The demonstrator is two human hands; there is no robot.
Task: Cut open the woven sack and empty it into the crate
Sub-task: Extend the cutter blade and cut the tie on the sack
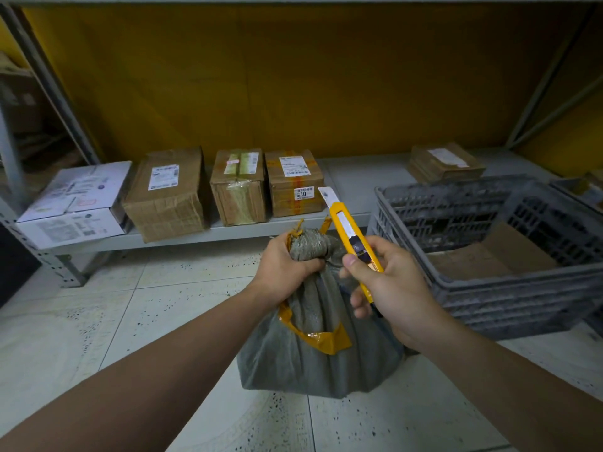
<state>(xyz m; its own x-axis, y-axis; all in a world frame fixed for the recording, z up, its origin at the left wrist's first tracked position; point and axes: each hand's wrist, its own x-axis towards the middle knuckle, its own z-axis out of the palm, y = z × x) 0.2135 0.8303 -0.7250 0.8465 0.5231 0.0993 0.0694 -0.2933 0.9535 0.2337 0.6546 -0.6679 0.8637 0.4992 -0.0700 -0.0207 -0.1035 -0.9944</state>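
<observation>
A grey woven sack (313, 363) stands on the tiled floor in front of me, tied shut at the top and wrapped with yellow tape. My left hand (287, 265) grips its bunched neck just below the knot. My right hand (385, 282) holds a yellow utility knife (352, 243) to the right of the neck, its blade extended and pointing up and away from me. A grey slatted plastic crate (509, 288) sits on the floor to the right of the sack, with flat brown cardboard lying inside it.
A low grey metal shelf (352, 187) runs along the yellow back wall. On it stand three taped brown cartons (169, 194), a white carton (75, 203) at the left and a flat brown parcel (443, 163) at the right. A second crate (580, 190) shows at the right edge.
</observation>
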